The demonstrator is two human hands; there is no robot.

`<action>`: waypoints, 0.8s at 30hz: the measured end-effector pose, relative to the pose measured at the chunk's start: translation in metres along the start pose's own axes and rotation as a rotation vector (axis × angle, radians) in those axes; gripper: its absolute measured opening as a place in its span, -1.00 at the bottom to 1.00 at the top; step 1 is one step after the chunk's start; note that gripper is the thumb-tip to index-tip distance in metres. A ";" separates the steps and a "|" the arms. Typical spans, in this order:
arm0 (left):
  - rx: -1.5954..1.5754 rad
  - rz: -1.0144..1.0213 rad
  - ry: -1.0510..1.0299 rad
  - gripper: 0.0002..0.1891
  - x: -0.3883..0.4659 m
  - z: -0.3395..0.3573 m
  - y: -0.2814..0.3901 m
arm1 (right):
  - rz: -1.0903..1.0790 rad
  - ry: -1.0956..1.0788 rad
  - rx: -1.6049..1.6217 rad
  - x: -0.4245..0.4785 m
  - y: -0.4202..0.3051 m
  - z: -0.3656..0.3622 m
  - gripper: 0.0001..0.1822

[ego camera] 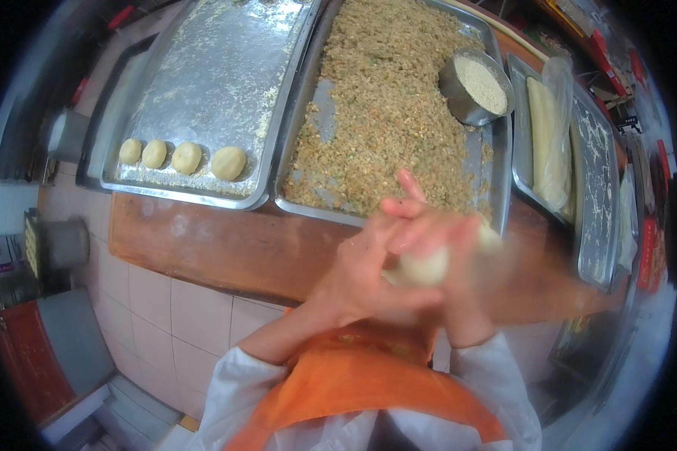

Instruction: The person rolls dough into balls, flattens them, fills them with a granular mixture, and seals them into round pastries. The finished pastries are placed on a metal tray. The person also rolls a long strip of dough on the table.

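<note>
A pale ball of dough (427, 266) sits between my two hands, above the front edge of the wooden table. My left hand (364, 270) curves around its left side and underside. Pressed against it from the right is my right hand (457, 248), its fingers overlapping those of the left. Another pale bit of dough (489, 238) shows beyond the right hand; whether it joins the ball I cannot tell. Just past my fingertips lies a metal tray (321, 213) spread with a crumbly, chopped filling (389, 113). The right side of my hands is blurred.
On the left, a floured metal tray (203, 84) carries several round dough balls (186, 158) near its front edge. A metal bowl (457, 93) of pale crumbs rests in the filling tray. Farther right, a tray (522, 169) bears a dough log (541, 129) beside plastic wrap. The wooden table (220, 242) extends beneath.
</note>
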State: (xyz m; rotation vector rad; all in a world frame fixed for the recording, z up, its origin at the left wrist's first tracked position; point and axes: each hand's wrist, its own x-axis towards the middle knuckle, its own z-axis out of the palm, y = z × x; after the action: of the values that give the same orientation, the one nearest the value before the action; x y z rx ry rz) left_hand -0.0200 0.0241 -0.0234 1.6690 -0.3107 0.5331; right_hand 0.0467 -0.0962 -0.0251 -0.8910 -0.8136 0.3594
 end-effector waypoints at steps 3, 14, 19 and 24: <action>0.117 0.049 -0.089 -0.33 0.002 -0.008 -0.003 | 0.083 0.076 -0.100 0.009 -0.012 0.017 -0.57; -0.036 -0.054 0.072 -0.54 0.004 0.003 0.008 | 0.185 0.240 0.019 0.001 -0.007 0.016 -0.63; -0.132 -0.284 -0.181 -0.34 -0.020 -0.015 -0.010 | 0.306 0.366 -0.119 0.010 -0.021 0.042 -0.58; -0.100 -0.181 0.065 -0.27 -0.007 0.000 0.008 | 0.274 0.156 -0.065 -0.004 -0.007 0.015 -0.49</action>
State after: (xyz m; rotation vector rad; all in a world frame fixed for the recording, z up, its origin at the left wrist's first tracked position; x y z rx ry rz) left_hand -0.0304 0.0222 -0.0200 1.5611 -0.1349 0.4287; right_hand 0.0324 -0.0947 -0.0163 -1.0810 -0.5624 0.4978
